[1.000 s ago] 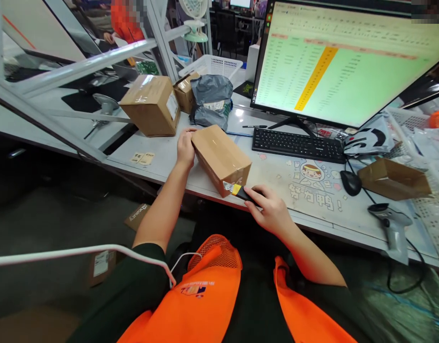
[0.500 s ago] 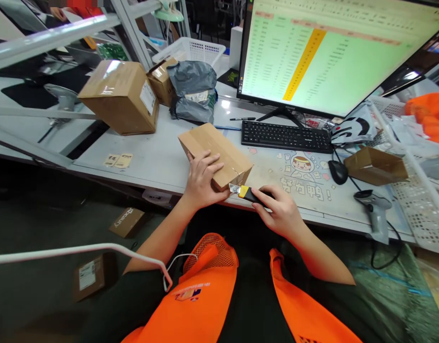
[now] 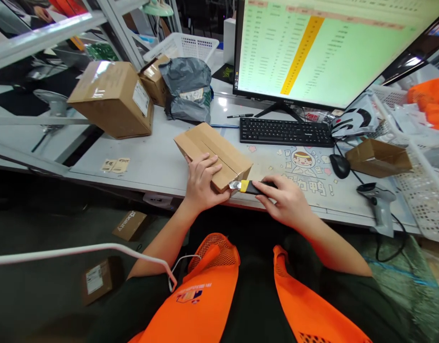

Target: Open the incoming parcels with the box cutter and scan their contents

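Observation:
A brown cardboard box (image 3: 219, 150) lies tilted at the front edge of the desk, a seam running along its top. My left hand (image 3: 204, 183) is closed around its near left end, fingers over the top and thumb along the near side. In my right hand (image 3: 285, 197) is a box cutter (image 3: 250, 186) with a yellow and black handle. Its metal tip points left and meets the near right end of the box. Whether the blade is in the cardboard, I cannot tell.
A larger taped carton (image 3: 112, 97) and a grey plastic mailer bag (image 3: 189, 90) stand at back left. Behind the box are a keyboard (image 3: 285, 132) and monitor (image 3: 294, 52). A mouse (image 3: 340, 166), open small carton (image 3: 378, 157) and barcode scanner (image 3: 380, 207) sit at right.
The view has shifted slightly. The box stays under my left hand, and the box cutter's tip remains at its near right end with little visible movement.

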### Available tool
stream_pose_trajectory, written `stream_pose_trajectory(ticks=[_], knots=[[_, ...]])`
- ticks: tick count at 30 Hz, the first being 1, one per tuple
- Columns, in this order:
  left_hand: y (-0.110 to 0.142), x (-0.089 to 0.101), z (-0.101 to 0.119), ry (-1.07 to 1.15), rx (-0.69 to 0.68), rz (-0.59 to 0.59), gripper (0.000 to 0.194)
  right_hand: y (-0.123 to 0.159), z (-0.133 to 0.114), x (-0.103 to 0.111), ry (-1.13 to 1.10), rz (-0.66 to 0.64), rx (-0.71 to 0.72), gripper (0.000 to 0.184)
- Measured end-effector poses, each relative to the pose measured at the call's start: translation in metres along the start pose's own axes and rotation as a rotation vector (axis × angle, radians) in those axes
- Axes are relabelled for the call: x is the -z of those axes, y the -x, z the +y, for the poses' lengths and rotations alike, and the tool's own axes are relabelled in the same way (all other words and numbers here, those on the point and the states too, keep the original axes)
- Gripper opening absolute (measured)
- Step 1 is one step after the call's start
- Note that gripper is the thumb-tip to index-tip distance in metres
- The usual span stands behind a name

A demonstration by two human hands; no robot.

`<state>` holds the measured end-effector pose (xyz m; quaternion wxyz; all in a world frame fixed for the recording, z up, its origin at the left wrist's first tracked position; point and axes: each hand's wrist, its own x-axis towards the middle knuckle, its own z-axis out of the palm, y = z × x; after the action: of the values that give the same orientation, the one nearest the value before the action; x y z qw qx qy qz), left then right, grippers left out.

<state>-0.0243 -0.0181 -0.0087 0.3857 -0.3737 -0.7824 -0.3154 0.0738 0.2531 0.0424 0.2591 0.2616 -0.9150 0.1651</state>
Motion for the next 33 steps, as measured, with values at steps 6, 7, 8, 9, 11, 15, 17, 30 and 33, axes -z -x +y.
stream_pose_trajectory(ticks=[6,7,8,9,11,15,17,30,33], knots=[[-0.001,0.010,0.003,-0.003,-0.011,-0.072,0.061,0.026,0.073,0.007,0.094,0.163,-0.168,0.033],[-0.002,0.016,-0.005,0.021,-0.017,-0.113,0.062,0.034,0.080,0.008,0.089,0.219,-0.223,0.034],[-0.004,0.023,-0.018,0.042,-0.011,-0.147,0.064,0.042,0.084,0.010,0.072,0.263,-0.276,0.035],[-0.005,0.030,-0.033,0.052,0.013,-0.162,0.066,0.049,0.085,0.013,0.046,0.285,-0.322,0.035],[-0.008,0.040,-0.067,0.044,0.115,-0.143,0.070,0.058,0.077,0.019,-0.010,0.269,-0.383,0.036],[-0.011,0.043,-0.084,0.018,0.283,-0.107,0.074,0.049,0.037,0.040,-0.072,0.148,-0.371,0.036],[-0.009,0.036,-0.050,-0.088,0.310,-0.081,0.065,0.033,0.015,0.052,-0.068,0.077,-0.336,0.037],[-0.018,-0.004,0.054,-0.029,-0.062,0.088,0.010,-0.052,-0.013,0.051,0.286,-0.373,-0.181,0.035],[-0.018,-0.004,0.052,-0.012,-0.058,0.098,0.009,-0.063,-0.014,0.055,0.310,-0.417,-0.175,0.036]])
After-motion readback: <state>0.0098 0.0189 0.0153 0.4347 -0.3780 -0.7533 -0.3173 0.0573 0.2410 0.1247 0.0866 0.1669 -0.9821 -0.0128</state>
